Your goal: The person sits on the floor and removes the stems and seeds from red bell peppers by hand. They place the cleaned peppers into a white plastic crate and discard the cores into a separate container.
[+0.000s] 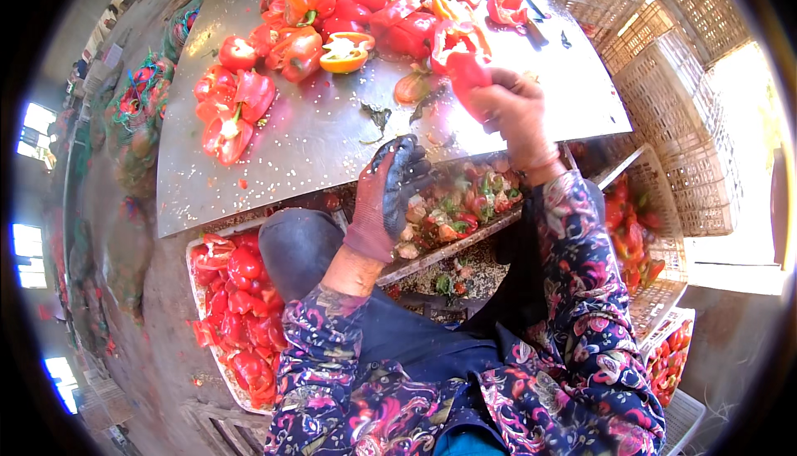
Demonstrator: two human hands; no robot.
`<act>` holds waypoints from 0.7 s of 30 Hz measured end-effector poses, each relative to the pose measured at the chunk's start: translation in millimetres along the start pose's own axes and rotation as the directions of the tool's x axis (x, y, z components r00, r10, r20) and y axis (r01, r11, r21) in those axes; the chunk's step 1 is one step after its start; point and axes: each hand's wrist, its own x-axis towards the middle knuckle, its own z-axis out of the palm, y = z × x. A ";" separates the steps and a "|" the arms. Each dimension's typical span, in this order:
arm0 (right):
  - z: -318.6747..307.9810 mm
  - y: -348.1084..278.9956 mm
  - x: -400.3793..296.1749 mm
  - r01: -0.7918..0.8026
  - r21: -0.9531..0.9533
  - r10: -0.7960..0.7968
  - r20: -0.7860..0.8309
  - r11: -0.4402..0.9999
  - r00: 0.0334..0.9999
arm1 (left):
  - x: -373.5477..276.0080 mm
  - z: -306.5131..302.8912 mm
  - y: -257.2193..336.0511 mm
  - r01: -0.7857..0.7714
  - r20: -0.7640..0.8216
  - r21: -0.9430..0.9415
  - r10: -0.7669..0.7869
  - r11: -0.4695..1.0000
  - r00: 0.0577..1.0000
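My bare right hand (pixel 520 104) grips a red bell pepper piece (pixel 468 81) over the right half of the metal tabletop (pixel 299 163). Just behind that piece sits a hollowed red pepper half (pixel 457 42). My left hand (pixel 391 191), in a dark-palmed knit glove, hovers by the table's near edge with fingers loosely curled and apart; I see nothing in it. Close to it lie a wilted dark leaf (pixel 377 118) and a pepper stem end (pixel 412 87). A knife (pixel 535 31) rests at the right beside another cut pepper (pixel 507 6).
Whole and cut peppers (pixel 355 8) are heaped across the table's far side. Below the near edge is a trough of pepper cores (pixel 464 201). A crate of red pepper pieces (pixel 240 313) stands by my left knee. Stacked plastic crates (pixel 679 138) line the right; filled net sacks (pixel 137 120) stand left.
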 end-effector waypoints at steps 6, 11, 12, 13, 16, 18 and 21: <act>33.8 39.4 -54.3 0.687 -0.611 -0.305 0.619 0.392 0.724 | 6.6 14.7 4.0 0.108 0.203 -0.257 -0.056 0.960 0.978; 22.0 37.7 -51.6 0.440 -0.577 -0.208 0.424 0.688 0.881 | 1.9 -24.2 -3.9 -0.578 0.431 0.674 0.391 0.460 0.813; 20.8 29.5 -47.9 0.543 -0.662 -0.363 0.405 0.516 0.839 | 0.9 -26.5 -5.0 -0.680 0.577 0.733 0.518 0.014 0.631; 19.9 31.0 -46.8 0.527 -0.719 -0.335 0.411 0.453 0.848 | -0.5 -14.6 -2.5 -0.619 0.434 0.710 0.482 0.337 0.761; 25.2 44.7 -47.5 0.500 -0.821 -0.265 0.435 0.276 0.860 | 0.7 6.4 -3.9 -0.043 0.000 -0.017 0.043 0.999 0.999; 28.2 51.3 -46.6 0.503 -0.820 -0.258 0.441 0.273 0.859 | 0.9 3.2 -3.0 -0.079 0.008 0.117 0.078 0.990 0.997; 28.2 55.4 -39.8 0.467 -0.819 -0.233 0.409 0.333 0.883 | -1.7 8.7 2.3 -0.162 -0.026 0.367 0.184 0.916 0.983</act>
